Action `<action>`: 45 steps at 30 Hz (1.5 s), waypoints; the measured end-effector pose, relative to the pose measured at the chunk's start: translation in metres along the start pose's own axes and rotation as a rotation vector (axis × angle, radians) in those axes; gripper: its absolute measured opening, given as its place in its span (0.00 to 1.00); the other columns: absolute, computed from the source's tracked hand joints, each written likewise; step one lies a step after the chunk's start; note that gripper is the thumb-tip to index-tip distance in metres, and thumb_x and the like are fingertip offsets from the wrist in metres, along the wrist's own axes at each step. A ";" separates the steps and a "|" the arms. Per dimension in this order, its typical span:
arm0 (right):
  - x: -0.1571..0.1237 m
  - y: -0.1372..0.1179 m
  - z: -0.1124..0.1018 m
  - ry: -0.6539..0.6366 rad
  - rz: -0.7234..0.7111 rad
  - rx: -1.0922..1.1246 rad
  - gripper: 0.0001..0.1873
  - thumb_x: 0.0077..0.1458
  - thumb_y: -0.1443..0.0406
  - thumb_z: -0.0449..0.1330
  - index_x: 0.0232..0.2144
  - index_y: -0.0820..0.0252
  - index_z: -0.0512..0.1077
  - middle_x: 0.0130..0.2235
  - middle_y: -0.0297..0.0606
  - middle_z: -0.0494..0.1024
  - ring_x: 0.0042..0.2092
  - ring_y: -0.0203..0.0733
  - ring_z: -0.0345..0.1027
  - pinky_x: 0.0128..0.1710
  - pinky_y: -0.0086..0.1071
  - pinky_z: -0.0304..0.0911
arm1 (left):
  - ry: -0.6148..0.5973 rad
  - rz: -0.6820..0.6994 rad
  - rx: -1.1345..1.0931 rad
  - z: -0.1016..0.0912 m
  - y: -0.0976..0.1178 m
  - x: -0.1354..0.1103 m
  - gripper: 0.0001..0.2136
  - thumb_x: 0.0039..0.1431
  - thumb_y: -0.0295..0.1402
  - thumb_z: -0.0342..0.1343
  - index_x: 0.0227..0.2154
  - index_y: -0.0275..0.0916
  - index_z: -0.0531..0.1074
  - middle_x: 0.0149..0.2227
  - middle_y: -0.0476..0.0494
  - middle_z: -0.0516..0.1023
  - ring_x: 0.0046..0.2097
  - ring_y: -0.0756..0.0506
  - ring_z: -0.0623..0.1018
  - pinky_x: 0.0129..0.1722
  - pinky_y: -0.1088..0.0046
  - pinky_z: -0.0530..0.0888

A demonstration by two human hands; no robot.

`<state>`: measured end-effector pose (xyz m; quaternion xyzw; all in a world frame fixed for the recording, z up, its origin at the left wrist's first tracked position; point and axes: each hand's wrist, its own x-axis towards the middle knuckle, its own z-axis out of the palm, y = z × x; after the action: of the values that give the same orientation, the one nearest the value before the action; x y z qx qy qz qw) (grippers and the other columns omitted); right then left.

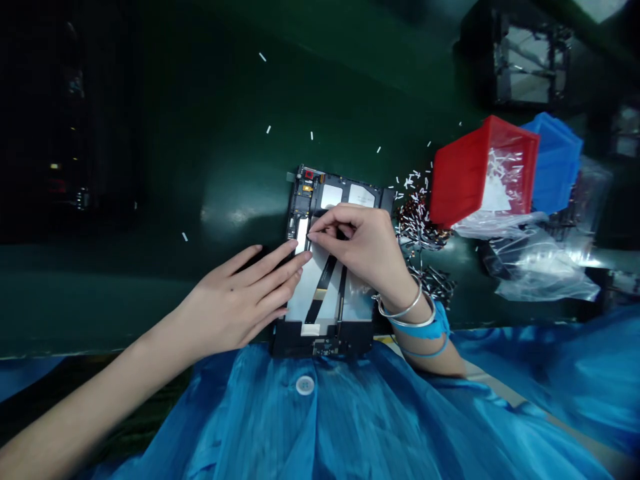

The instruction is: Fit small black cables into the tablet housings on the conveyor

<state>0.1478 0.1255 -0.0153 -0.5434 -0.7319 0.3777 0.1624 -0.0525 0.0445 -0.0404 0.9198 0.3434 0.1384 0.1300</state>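
An opened tablet (325, 300) lies at the table's front edge, its circuit board, ribbon cable (317, 300) and silver battery areas showing. My left hand (245, 297) rests with outstretched fingers across the tablet's left side, fingertips on a white strip and the silver area. Over the tablet's middle, my right hand (357, 240) has thumb and forefinger pinched together near the board's edge. Whatever sits in that pinch is too small to make out. A metal bangle and a blue band circle the right wrist.
Right of the tablet lie piles of small white and dark parts (420, 220). Beyond them stand a red bin (463, 173) holding a plastic bag and a blue bin (557, 160). Clear plastic bags (545, 263) lie in front. Further tablet housings (533, 63) are stacked at back right.
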 end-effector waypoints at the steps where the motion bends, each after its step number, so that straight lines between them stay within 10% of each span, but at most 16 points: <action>1: 0.000 0.000 0.000 -0.001 0.003 0.001 0.04 0.48 0.71 0.63 0.24 0.61 0.76 0.23 0.30 0.71 0.27 0.30 0.59 0.28 0.27 0.53 | 0.002 0.012 0.023 -0.001 -0.001 0.001 0.17 0.67 0.35 0.41 0.51 0.33 0.69 0.62 0.40 0.63 0.65 0.39 0.60 0.62 0.60 0.59; 34: -0.004 0.011 0.007 0.088 -0.224 -0.056 0.05 0.54 0.70 0.61 0.27 0.59 0.76 0.24 0.29 0.67 0.29 0.32 0.60 0.30 0.28 0.56 | 0.042 0.021 0.009 0.002 -0.002 0.008 0.17 0.66 0.34 0.44 0.52 0.34 0.70 0.58 0.39 0.69 0.62 0.39 0.66 0.61 0.55 0.63; 40: -0.013 0.007 -0.001 0.329 -0.172 -0.141 0.13 0.58 0.67 0.58 0.45 0.53 0.72 0.26 0.28 0.69 0.25 0.32 0.58 0.27 0.29 0.58 | 0.089 0.035 0.088 -0.005 -0.007 0.021 0.17 0.66 0.31 0.44 0.51 0.29 0.70 0.55 0.37 0.72 0.57 0.36 0.72 0.54 0.54 0.69; 45: -0.036 0.005 -0.020 0.482 -0.166 -0.150 0.09 0.58 0.67 0.57 0.39 0.55 0.74 0.24 0.28 0.68 0.23 0.31 0.56 0.25 0.28 0.58 | 0.053 0.007 0.083 -0.009 -0.018 0.038 0.17 0.66 0.31 0.42 0.51 0.30 0.70 0.56 0.38 0.72 0.57 0.35 0.71 0.53 0.52 0.71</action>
<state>0.1771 0.1001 0.0004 -0.5663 -0.7400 0.1677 0.3218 -0.0392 0.0842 -0.0317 0.9216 0.3491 0.1488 0.0821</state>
